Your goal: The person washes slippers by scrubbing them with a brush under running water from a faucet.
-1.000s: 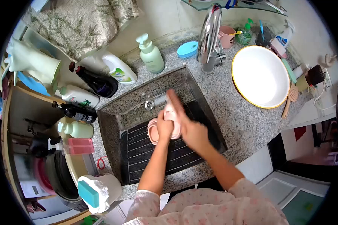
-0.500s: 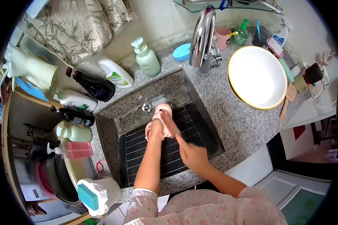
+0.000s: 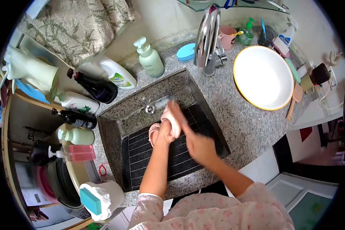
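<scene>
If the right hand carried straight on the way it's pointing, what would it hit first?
Most likely the pink slipper held in the left hand, just ahead of the right hand, though blur leaves the depth unclear.

One head-worn camera looks forward and down into the sink [image 3: 112,151] from close above; dark corners seem unreadable.

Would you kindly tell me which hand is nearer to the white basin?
Right. The right hand is over the sink, below and left of the basin in the picture; the left hand is farther left, holding a pink shoe.
</scene>
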{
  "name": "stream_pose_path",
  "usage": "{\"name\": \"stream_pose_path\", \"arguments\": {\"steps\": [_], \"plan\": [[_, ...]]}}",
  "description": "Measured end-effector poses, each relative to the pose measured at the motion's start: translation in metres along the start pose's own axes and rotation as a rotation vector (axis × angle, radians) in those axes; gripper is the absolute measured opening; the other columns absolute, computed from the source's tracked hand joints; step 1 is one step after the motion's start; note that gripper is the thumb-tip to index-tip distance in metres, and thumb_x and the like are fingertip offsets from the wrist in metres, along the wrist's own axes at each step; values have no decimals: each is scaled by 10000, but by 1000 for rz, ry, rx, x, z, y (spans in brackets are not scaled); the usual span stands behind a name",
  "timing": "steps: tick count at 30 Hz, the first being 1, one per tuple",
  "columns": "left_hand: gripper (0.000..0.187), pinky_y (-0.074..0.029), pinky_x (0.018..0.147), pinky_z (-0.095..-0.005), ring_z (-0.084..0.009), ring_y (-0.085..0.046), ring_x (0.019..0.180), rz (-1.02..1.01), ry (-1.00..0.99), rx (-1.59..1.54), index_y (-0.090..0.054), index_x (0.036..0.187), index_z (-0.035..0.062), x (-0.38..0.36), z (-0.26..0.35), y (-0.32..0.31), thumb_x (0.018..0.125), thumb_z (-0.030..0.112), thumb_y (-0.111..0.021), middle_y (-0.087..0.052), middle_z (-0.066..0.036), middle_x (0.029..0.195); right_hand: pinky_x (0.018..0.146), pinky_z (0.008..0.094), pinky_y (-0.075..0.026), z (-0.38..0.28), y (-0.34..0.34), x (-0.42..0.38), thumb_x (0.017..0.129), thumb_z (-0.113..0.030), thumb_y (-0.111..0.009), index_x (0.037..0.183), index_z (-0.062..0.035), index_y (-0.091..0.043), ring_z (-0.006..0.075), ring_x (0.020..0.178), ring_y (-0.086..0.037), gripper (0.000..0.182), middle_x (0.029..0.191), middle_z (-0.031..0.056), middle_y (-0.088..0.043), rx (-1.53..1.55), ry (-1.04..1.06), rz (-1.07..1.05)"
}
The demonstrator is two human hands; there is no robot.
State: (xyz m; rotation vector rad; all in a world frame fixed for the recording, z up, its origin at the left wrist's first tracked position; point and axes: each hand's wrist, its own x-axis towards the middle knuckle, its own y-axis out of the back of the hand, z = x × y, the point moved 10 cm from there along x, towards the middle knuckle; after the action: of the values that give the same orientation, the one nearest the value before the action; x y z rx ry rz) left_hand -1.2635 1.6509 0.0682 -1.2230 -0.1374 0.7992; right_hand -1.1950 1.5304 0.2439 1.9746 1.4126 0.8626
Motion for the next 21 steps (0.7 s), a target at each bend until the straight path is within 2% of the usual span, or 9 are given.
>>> {"name": "stream_pose_path", "arguments": {"steps": [2, 3, 6, 7, 14, 15, 17, 18, 21], "plan": [[337, -494, 767, -347, -217, -579, 911, 152, -17, -69, -488, 1198, 65, 0, 15, 18, 977, 257, -321, -589, -58, 1038, 440, 398, -451, -27, -8, -49, 796, -138, -562, 1334, -190, -450, 265, 447, -545, 552, 529, 106, -508, -64, 83, -69], [324, -492, 733, -348, -214, -576, 873, 810, -94, 108, -496, 1178, 74, -32, 28, 41, 971, 285, -364, -590, -43, 982, 422, 388, -442, -27, -16, -58, 790, -124, -562, 1318, -192, -471, 269, 437, -536, 540, 531, 93, -491, -70, 71, -141], [336, -523, 747, -361, -231, -589, 925, 498, -185, 78, -462, 1215, 36, -21, 14, 10, 980, 247, -349, -592, -82, 1059, 408, 379, -426, -12, -6, -15, 808, -142, -562, 1289, -189, -491, 278, 440, -526, 488, 589, 93, -504, -118, 49, 86], [339, -530, 749, -350, -246, -599, 914, 648, -141, 75, -456, 1229, 31, -27, 9, 11, 985, 226, -323, -589, -99, 1071, 409, 375, -427, -7, 0, -3, 816, -144, -557, 1285, -180, -493, 279, 442, -524, 475, 585, 88, -503, -109, 36, 161], [230, -535, 704, -343, -230, -611, 783, 461, -160, -538, -558, 1012, 68, -15, 9, 13, 963, 206, -381, -610, -80, 922, 357, 365, -399, -14, -17, -35, 816, -148, -554, 1351, -185, -420, 260, 385, -490, 552, 571, 81, -488, -76, 108, 97], [212, -540, 711, -346, -232, -612, 762, 556, -212, -195, -564, 967, 88, -28, 10, -14, 961, 211, -391, -607, -80, 875, 357, 363, -402, -13, -12, -19, 810, -148, -559, 1354, -187, -421, 257, 382, -492, 562, 572, 79, -493, -89, 92, 146], [247, -547, 616, -311, -201, -607, 668, 585, -165, -208, -578, 945, 103, -25, 6, 2, 958, 288, -414, -585, -68, 788, 412, 378, -434, -14, -2, -11, 814, -135, -560, 1333, -202, -454, 280, 420, -511, 534, 589, 84, -508, -41, 35, 153], [262, -529, 547, -286, -178, -596, 616, 293, -135, -160, -578, 956, 107, -13, 17, -18, 950, 325, -433, -569, -62, 751, 420, 378, -436, -19, -6, -22, 817, -135, -558, 1327, -197, -463, 276, 432, -518, 523, 581, 83, -503, -38, 30, 90], [259, -466, 405, -244, -120, -570, 546, 330, 23, -419, -576, 939, 157, -18, 20, -19, 918, 400, -489, -530, -35, 689, 474, 367, -452, -26, -9, -51, 833, -119, -546, 1303, -178, -493, 276, 497, -558, 477, 595, 110, -531, 11, 14, -56]]}}
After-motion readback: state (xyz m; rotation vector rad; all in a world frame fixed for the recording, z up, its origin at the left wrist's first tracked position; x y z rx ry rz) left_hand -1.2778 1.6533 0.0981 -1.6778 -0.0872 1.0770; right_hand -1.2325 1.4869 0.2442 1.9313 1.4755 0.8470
